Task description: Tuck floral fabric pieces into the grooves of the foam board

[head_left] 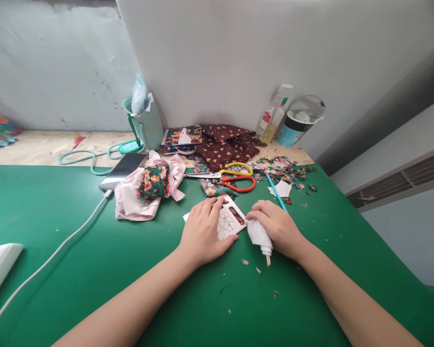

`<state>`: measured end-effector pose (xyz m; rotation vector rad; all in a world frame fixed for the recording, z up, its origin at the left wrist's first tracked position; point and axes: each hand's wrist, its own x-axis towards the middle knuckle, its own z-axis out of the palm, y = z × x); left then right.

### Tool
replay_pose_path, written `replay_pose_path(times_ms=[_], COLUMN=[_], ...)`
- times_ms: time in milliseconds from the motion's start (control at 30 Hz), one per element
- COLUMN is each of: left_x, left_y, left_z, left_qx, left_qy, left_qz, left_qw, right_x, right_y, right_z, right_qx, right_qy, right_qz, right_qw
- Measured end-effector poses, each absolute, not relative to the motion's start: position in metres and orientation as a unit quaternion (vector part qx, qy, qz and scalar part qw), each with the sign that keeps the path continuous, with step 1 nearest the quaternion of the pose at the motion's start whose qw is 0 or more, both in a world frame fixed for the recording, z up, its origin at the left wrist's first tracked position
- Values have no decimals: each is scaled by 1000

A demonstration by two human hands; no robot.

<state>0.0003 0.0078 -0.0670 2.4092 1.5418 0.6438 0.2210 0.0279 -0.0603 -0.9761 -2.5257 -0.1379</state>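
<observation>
My left hand (203, 231) lies flat, fingers stretched out, over a white card (227, 222). Black outline shapes are drawn on the card, and a strip of dark floral fabric (237, 215) sits along its right part. At the card's right corner, my right hand (275, 225) is closed round a white wrapped bundle (259, 236) with thin wooden sticks poking from its lower end. The bundle's upper tip comes close to the card; whether they touch I cannot tell. Scissors (235, 178) with one yellow and one red handle lie just beyond, blades pointing left.
Fabric scraps (285, 169), a blue pencil-like stick (276, 192) and a torn white piece (281, 188) lie right. Pink cloth (133, 205), a phone (125, 168) and its white cable (65, 250) are left. Brown cloth (227, 144), a bottle (275, 113) and a cup (292, 132) stand behind.
</observation>
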Motion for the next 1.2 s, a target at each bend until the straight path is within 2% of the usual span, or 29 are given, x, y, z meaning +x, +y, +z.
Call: replay_pose_path(times_ms=[700,1200], left_x=[0,-1], left_y=[8,8], left_z=[-66,-67], left_qx=[816,816], left_qy=[525,521], left_qz=[218,227], left_qw=[106,108], right_x=[219,220], right_y=[30,29], right_z=[-64,-61], right_qx=[-309,-345], right_qy=[-931,-918], right_qz=[-103,-35], right_qw=[167,195])
